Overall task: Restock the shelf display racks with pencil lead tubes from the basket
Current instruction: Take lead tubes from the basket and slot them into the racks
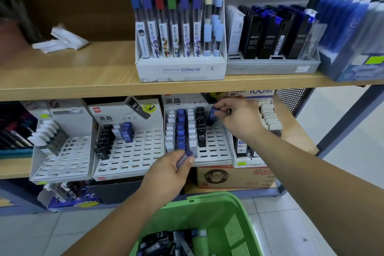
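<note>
Blue lead tube being pinched by the right hand, tilting over the white slotted rack at its 12 o'clock end, just beside the black column. Left hand gripping another tube at the rack's 6 o'clock edge. Green basket sitting at 6 o'clock, holding more. Slotting step; next probably calling for squaring the tube to an empty slot.

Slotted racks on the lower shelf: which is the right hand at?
The third slotted rack from the left, the fullest, with white, blue and black columns. The right hand pinches a blue tube at its back.
</note>
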`<state>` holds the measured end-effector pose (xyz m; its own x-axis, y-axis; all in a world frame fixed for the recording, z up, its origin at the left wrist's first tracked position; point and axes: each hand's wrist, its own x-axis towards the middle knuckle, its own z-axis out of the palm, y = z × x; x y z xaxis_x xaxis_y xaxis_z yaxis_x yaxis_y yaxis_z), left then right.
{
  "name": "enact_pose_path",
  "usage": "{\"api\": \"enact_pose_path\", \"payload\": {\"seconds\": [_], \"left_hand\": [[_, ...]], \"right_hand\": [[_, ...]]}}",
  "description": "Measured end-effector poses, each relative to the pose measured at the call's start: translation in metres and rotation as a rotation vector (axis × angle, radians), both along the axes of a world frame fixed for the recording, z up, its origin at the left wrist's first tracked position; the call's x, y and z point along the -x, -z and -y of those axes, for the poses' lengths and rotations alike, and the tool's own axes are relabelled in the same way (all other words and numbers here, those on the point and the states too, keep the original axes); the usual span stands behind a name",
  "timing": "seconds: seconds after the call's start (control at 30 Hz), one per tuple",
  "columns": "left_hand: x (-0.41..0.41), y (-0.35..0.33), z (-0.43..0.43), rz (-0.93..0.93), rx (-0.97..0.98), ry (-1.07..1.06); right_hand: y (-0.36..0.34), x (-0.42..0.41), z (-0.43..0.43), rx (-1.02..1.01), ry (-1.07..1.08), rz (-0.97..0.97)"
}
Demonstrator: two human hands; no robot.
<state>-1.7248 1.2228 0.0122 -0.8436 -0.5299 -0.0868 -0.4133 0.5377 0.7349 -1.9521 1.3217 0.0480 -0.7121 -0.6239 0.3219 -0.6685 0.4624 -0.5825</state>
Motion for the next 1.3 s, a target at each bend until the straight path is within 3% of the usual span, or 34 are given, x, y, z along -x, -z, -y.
{"api": "enact_pose_path", "payload": {"seconds": [0.43, 0.7, 0.87, 1.07, 1.3], "left_hand": [[-0.004, -0.001, -0.001, 0.055, -0.135, 0.001], [-0.011, -0.008, 0.004, 0.041, -0.272, -0.011], [-0.013, -0.011, 0.004, 0.025, -0.341, 0.011], [-0.011, -0.012, 0.005, 0.007, -0.429, 0.017], [-0.015, -0.023, 0.002, -0.052, -0.502, -0.043]], "right_hand": [[0.004, 0.005, 0.004, 0.071, -0.013, -0.002], [-0.002, 0.007, 0.012, -0.052, -0.028, 0.097], [0.002, 0.01, 0.006, 0.078, -0.037, 0.218], [0.007, 0.011, 0.009, 0.077, -0.023, 0.1], [0.004, 0.012, 0.012, 0.031, -0.036, 0.138]]}}
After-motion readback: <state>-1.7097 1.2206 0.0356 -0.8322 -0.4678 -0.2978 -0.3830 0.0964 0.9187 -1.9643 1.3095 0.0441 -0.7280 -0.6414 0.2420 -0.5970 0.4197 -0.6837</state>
